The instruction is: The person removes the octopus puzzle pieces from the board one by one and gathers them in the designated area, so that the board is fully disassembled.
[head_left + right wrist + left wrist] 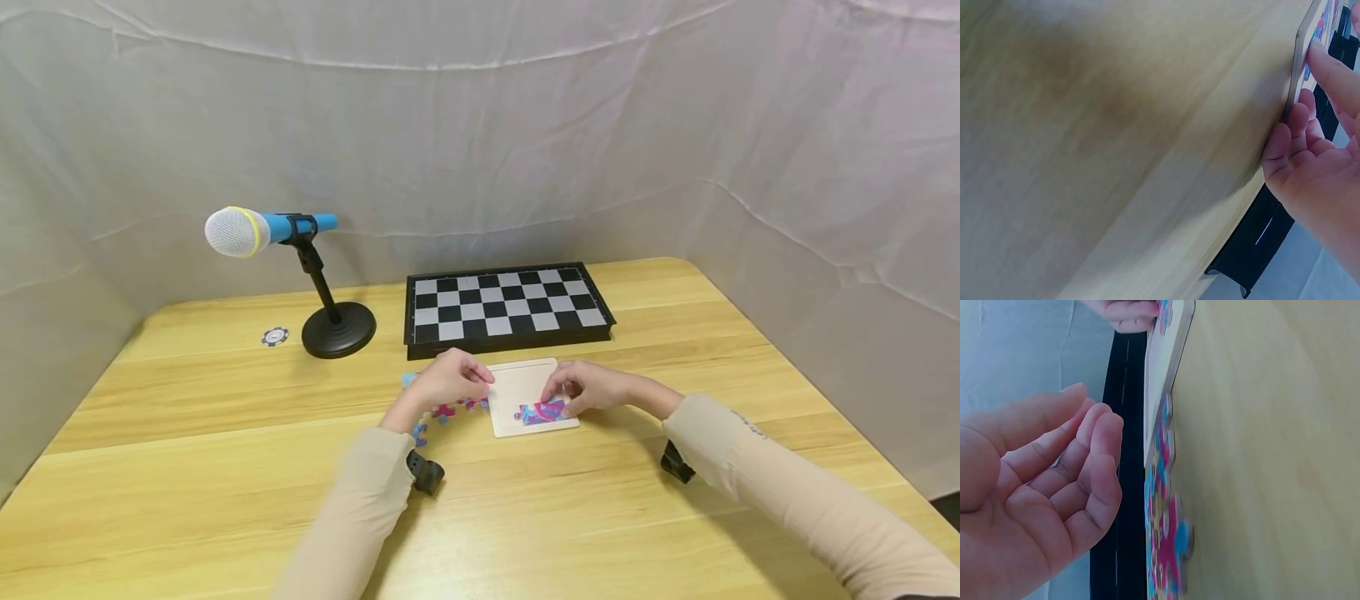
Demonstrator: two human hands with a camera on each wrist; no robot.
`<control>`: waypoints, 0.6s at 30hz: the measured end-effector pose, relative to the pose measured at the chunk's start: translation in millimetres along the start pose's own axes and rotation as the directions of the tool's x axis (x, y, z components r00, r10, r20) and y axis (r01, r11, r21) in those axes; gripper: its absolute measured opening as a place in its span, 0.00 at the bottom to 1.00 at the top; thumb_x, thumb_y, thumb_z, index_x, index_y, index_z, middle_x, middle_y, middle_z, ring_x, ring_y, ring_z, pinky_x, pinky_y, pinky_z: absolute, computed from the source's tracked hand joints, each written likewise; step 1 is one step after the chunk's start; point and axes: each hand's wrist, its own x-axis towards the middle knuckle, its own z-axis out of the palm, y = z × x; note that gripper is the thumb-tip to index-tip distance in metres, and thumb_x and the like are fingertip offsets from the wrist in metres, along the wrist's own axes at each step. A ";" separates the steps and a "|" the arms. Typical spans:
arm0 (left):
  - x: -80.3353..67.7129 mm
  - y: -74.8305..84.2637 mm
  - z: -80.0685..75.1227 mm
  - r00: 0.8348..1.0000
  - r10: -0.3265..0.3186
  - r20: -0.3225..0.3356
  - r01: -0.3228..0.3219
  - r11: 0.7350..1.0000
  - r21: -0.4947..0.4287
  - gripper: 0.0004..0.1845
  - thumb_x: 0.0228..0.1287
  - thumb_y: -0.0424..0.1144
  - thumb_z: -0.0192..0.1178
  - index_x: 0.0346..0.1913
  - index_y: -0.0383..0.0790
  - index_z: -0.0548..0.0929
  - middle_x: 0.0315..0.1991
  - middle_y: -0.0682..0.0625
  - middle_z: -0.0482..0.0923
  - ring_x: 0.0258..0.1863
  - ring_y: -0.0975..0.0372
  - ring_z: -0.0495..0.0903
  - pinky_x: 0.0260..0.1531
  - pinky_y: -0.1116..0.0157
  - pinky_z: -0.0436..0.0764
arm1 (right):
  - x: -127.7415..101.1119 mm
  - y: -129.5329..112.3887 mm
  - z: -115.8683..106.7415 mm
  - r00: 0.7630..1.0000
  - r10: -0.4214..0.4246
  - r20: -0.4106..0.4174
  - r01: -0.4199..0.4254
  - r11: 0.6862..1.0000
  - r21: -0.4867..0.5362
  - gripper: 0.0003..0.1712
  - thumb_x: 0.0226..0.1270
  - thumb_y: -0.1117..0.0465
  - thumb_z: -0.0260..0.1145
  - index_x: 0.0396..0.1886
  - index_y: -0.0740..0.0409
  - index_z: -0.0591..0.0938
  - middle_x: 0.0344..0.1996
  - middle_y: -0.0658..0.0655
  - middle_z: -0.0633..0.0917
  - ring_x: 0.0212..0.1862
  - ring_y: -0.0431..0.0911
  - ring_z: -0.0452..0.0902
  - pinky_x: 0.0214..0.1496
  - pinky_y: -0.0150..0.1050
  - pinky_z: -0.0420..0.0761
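A white puzzle tray (521,382) lies on the wooden table (225,467) in front of a chessboard. A few pink and blue puzzle pieces (542,412) sit joined in its near right corner. My right hand (588,387) rests on the tray's right side, fingertips touching those pieces; in the right wrist view one straight finger (1329,69) lies on the tray (1300,62). My left hand (450,379) hovers at the tray's left edge over loose puzzle pieces (444,410). In the left wrist view its fingers (1094,462) are loosely bent and hold nothing, beside the loose pieces (1163,537).
A folded black and white chessboard (506,304) lies just behind the tray. A blue microphone (240,231) on a black stand (339,329) is at the back left, with a poker chip (274,336) beside it. White cloth walls surround the table.
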 end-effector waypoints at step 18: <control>16.6 9.0 20.4 0.995 -0.005 0.102 0.000 0.999 0.044 0.08 0.51 0.28 0.62 0.36 0.31 0.82 0.22 0.51 0.77 0.17 0.63 0.68 0.12 0.73 0.62 | 0.8 0.6 -1.0 1.000 0.013 -0.003 -0.013 1.000 -0.019 0.15 0.48 0.71 0.67 0.38 0.65 0.77 0.29 0.53 0.72 0.32 0.43 0.63 0.35 0.34 0.67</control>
